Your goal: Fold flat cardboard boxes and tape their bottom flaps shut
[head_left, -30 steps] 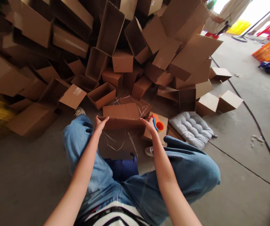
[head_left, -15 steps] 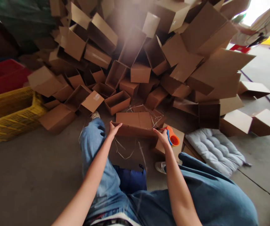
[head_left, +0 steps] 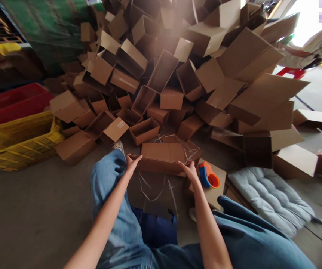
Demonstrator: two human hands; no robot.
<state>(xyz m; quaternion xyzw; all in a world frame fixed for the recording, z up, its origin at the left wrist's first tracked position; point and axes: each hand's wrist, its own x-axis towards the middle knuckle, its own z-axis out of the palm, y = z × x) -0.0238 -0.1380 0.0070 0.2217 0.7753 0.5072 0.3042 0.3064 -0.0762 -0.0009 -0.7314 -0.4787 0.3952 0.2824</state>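
- Left hand (head_left: pixel 132 164) and right hand (head_left: pixel 188 170): both clenched on the near edge of a cardboard box (head_left: pixel 162 157), one at each end, fingers curled over the edge.
- Box: held low over the concrete floor (head_left: pixel 34 209), in front of the person's knees. Can't tell if it touches the floor.
- Box state: no tape visible on the side in view. Can't tell if the bottom or top is closed.
- Tape dispenser (head_left: pixel 209 176), orange and blue: just right of the right hand, lying on a flat cardboard sheet (head_left: pixel 209 196), not in either hand.
- Loose paper strips (head_left: pixel 152 190): on the floor below the box.
- Left to handle: large heap of cardboard boxes (head_left: pixel 172 99) ahead, most open and jumbled.
- Nearby: yellow plastic crate (head_left: pixel 20 145) left, grey quilted cushion (head_left: pixel 270 200) right.
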